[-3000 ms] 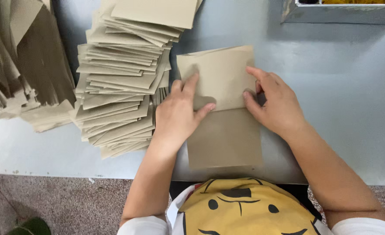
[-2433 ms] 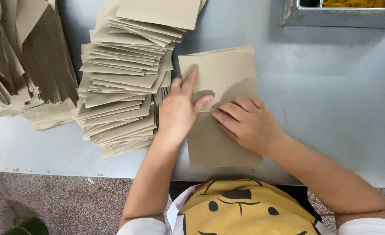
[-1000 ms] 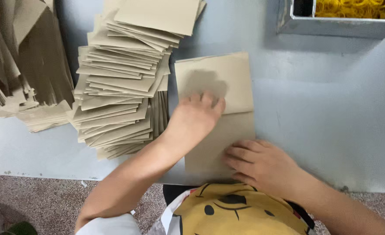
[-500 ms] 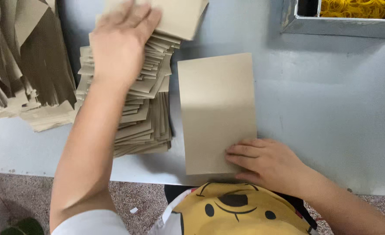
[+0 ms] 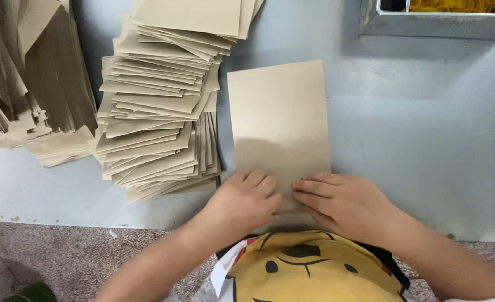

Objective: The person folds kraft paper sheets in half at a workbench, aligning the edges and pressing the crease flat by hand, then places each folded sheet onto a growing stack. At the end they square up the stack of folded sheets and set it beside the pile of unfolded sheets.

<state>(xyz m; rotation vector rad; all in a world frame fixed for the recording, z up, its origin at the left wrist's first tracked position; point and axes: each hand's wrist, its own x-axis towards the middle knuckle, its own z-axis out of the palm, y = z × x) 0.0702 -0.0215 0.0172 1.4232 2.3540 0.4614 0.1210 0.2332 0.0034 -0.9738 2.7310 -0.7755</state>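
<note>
tan card (image 5: 279,117) pressed flat by left hand (image 5: 246,198), right hand (image 5: 340,201).

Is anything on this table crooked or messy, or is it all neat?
The tall stack of tan sheets beside the left hand is untidy: its sheets are fanned out at different angles, with corners poking out. The single sheet under both hands lies flat and undamaged, the right hand pressing its near edge.

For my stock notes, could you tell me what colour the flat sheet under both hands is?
The sheet is plain light tan, seen best in the head view.
</note>
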